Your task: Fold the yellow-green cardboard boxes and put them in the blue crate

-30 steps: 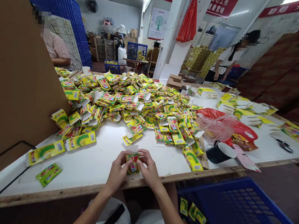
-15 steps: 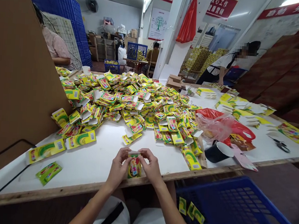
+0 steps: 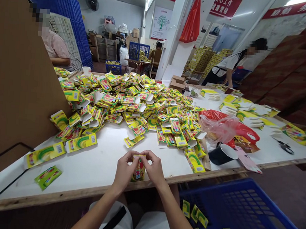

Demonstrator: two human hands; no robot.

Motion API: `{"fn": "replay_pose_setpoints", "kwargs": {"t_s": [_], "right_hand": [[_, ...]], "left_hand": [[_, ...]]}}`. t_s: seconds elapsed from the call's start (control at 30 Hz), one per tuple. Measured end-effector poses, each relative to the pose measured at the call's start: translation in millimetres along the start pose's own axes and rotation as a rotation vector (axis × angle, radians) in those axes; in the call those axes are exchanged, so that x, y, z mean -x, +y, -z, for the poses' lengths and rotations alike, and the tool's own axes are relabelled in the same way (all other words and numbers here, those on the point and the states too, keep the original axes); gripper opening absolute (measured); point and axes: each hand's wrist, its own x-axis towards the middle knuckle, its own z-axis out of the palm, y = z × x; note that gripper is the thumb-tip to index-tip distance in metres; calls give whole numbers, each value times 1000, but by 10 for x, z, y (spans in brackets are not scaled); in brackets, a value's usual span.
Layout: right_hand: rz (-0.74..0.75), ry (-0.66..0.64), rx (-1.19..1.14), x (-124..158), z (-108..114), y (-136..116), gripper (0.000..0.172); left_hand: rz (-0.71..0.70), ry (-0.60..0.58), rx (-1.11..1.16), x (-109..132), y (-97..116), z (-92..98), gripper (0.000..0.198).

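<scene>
A small yellow, green and red box (image 3: 139, 170) stands upright at the table's front edge, its printed face towards me. My left hand (image 3: 125, 167) grips its top from the left, thumb and fingers at the upper edge. From the right, my right hand (image 3: 152, 166) pinches the same top edge, and the two thumbs nearly meet. Beyond them a large heap of similar boxes (image 3: 122, 100) covers the back of the white table (image 3: 108, 153). One box (image 3: 134, 141) lies apart just behind my hands.
Flattened cartons (image 3: 45, 154) and a green packet (image 3: 48, 177) lie at left, beside a brown cardboard panel (image 3: 19, 77). A dark mug (image 3: 222, 154), phone (image 3: 246, 159) and scissors (image 3: 285, 147) lie right. A blue crate (image 3: 241, 204) sits below the edge. Other people work further off.
The thumbs and fingers of both hands have come closer together over the box's top. The white flap seen there before is now folded down or covered by the fingers.
</scene>
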Motion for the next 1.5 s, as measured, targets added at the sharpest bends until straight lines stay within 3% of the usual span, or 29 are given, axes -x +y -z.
{"fn": "replay_pose_setpoints", "kwargs": {"t_s": [0.37, 0.6, 0.8, 0.9, 1.17, 1.33, 1.5], "right_hand": [[-66, -44, -204, 51, -11, 70, 17], [-89, -126, -224, -20, 42, 97, 18], [-130, -39, -223, -7, 61, 153, 17], [-110, -63, -177, 10, 55, 131, 14], [-77, -46, -88, -48, 67, 1, 12], [-55, -84, -49, -43, 107, -19, 13], [-55, -77, -129, 63, -9, 60, 10]], "left_hand": [[76, -85, 191, 40, -164, 72, 25], [90, -104, 179, 12, -173, 74, 25], [110, -65, 136, 56, -222, 61, 27], [104, -68, 132, 53, -234, 49, 25], [95, -19, 43, -25, -72, 9, 20], [68, -39, 12, -7, -127, 30, 21], [37, -111, -7, 72, -219, 94, 22]]}}
